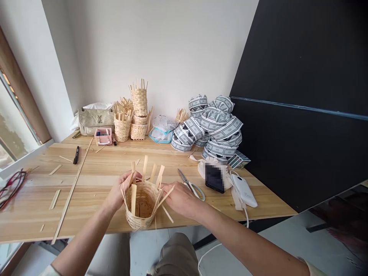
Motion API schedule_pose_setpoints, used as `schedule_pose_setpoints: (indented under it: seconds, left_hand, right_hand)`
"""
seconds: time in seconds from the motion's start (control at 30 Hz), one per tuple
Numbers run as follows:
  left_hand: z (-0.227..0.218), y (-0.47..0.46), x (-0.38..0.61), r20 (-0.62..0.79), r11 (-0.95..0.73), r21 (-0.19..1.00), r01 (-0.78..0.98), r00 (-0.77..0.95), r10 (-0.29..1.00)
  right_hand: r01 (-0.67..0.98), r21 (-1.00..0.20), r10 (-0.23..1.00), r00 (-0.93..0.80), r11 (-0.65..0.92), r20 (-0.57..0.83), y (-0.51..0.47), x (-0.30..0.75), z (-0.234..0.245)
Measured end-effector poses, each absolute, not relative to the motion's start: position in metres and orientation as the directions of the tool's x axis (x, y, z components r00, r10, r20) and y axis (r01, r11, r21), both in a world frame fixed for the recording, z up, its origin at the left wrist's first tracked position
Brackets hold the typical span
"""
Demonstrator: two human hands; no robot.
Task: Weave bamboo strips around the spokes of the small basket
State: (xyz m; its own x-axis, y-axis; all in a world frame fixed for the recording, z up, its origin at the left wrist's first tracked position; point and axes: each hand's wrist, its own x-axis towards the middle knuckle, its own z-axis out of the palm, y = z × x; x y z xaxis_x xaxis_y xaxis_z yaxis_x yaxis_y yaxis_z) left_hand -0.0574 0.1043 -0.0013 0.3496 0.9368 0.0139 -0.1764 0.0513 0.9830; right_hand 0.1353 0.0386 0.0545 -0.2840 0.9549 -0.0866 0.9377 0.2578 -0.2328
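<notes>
- Little woven bamboo basket (140,207) in progress: tight weave round the lower part, and loose upright strips (145,166) sticking out the top, splayed a bit. It's sitting upright, right at the bench (34,214) front edge, held in both hands; can't tell if it's touching the wood.
- Left hand (122,189) is closed round the basket's left side, fingers curled on the strips, so a proper grip.
- Right hand (179,199) is draped over the right side, fingers loosely curved against the strips. Can't tell if it's actually pinching.
- Just right of that hand: scissors (191,184), then a phone (215,178) and a white power bank (244,190).
- Left of the basket there's plenty of open bench, with a long bamboo strip (70,191) lying across it and a black marker (76,155) beyond.
- Back edge: more bamboo baskets (138,100) stacked up.
</notes>
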Motion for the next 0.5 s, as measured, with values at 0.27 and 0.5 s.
schedule_pose_setpoints:
  seconds: [0.27,0.5]
  left_hand:
    - [-0.012,0.097,-0.089,0.143,-0.119,0.989,-0.086,0.369,0.918]
    - [-0.026,0.077,-0.108,0.271,-0.240,0.963,-0.127,0.478,0.836]
  right_hand:
    - [0.950,-0.211,0.970,-0.242,0.231,-0.029,0.031,0.128,0.050]
    - [0.949,-0.167,0.962,-0.271,0.268,0.001,0.028,0.121,0.049]
